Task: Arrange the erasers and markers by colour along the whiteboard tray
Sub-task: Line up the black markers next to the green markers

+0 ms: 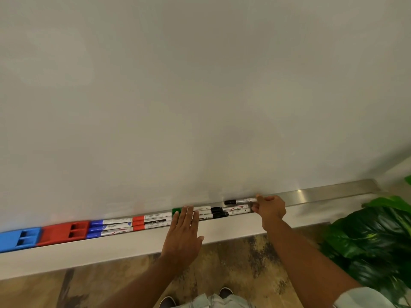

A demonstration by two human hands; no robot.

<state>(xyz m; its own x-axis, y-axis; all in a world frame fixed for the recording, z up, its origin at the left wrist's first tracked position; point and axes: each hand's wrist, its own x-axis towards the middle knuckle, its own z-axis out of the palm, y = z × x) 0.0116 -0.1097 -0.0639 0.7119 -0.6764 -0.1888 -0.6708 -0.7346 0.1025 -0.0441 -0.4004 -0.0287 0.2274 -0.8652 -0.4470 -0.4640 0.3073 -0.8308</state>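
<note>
Green markers (pixel 176 210) — half hidden under left hand (pixel 183 234)

Tray (pixel 315 195) runs along the whiteboard (pixel 200 85) foot, 9 to 3 o'clock. In it from 9: two erasers (pixel 44 236) touching, then marker groups (pixel 142 223) end to end. One marker (pixel 239 201) lies behind the rest at 3. Plant (pixel 373 236) at 4, floor (pixel 233 258) at 6.

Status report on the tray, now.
Left hand flat over green-capped markers. Right hand pinching black-capped marker. Nothing blocking.
</note>
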